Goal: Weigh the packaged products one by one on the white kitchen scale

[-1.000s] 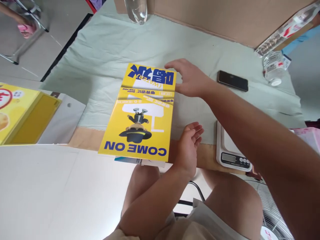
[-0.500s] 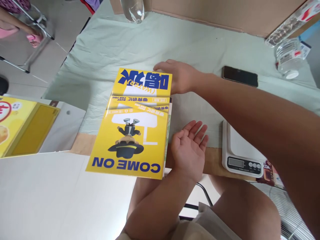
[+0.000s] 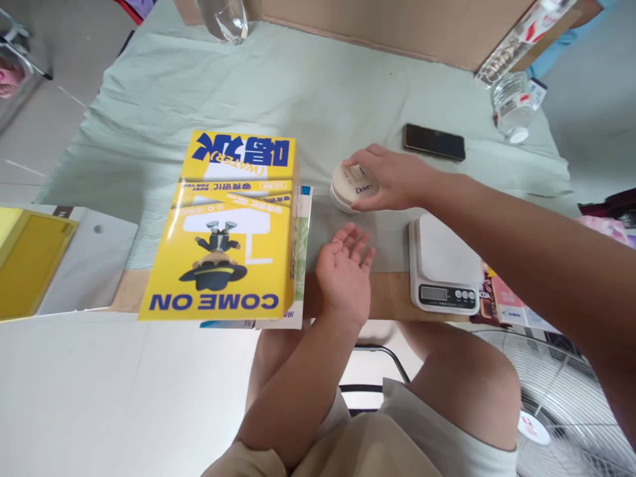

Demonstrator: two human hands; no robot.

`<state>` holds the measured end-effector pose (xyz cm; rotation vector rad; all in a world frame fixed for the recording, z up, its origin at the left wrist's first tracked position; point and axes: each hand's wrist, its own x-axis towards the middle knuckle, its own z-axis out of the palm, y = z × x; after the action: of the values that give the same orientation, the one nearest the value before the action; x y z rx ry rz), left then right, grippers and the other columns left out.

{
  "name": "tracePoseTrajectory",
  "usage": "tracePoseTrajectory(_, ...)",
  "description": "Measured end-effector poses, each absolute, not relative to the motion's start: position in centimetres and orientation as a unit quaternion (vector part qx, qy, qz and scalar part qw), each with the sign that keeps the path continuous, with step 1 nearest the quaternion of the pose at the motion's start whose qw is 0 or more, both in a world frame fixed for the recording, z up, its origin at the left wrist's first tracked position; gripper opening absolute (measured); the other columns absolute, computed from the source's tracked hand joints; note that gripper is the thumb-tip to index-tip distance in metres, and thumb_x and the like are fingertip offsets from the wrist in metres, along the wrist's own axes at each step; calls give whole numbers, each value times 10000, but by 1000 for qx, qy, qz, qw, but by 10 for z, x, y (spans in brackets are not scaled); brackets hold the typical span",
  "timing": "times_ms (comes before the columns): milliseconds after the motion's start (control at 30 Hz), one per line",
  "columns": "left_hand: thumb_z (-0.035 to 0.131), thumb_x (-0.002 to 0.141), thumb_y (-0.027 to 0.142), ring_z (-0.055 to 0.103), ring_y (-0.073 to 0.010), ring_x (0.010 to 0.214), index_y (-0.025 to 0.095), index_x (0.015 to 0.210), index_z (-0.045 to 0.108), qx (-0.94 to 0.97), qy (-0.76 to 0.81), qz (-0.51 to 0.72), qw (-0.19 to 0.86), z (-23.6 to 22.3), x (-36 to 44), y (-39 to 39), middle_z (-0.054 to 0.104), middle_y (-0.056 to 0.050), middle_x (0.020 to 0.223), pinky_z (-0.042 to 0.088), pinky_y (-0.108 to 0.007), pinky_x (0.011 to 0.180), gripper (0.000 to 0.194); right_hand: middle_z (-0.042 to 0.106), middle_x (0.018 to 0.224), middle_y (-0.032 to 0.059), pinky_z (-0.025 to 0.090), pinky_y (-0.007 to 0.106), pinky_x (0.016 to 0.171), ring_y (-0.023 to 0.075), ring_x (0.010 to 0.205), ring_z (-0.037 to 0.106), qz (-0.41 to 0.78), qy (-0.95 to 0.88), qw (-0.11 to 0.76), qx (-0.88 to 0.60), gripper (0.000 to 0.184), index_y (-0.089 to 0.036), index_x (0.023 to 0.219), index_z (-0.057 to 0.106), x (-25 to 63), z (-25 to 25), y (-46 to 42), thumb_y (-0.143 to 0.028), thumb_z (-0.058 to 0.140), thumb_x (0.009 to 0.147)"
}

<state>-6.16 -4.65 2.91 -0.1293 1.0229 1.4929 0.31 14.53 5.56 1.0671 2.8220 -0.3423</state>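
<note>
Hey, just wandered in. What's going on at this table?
Someone sitting here has their right hand around a round Dove jar; I can't tell whether it is lifted off the cloth. Their left hand is open, palm up, holding nothing. A yellow box marked COME ON is left of the jar, with a white scale and a dark phone to the right.

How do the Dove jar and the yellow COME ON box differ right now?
The Dove jar is round and pale; the yellow box is rectangular and bright. The jar is smaller than the box. The right hand spans the jar, while no hand touches the box. Both carry printed lettering.
</note>
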Motion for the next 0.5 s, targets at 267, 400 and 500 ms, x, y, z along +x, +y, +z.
tracePoseTrajectory(267, 513, 902, 248, 507, -192, 1526, 285, 1357, 518, 82, 531, 656, 530, 11, -44, -47, 581, -50, 1559, 460, -380, 1233, 456, 612, 1371, 222, 518, 539, 942, 383, 1066, 667, -83, 912, 90, 390, 792, -196, 1476, 517, 48, 64, 70, -587, 681, 807)
tracePoseTrajectory(400, 473, 960, 305, 617, -212, 1380, 262, 1354, 548, 162, 535, 663, 498, 0, -30, -50, 656, -72, 1457, 532, -363, 1126, 403, 582, 1362, 228, 543, 475, 827, 326, 939, 663, -143, 888, -7, 436, 776, -182, 1448, 532, 65, 51, 32, -592, 692, 809)
tracePoseTrajectory(500, 473, 991, 454, 626, -251, 1369, 274, 1376, 558, 254, 536, 681, 429, 0, -23, -59, 654, -88, 1454, 549, -391, 1110, 434, 527, 1427, 200, 576, 473, 875, 329, 1079, 665, -181, 870, -138, 438, 732, -232, 1420, 564, 83, 44, 13, -484, 756, 760)
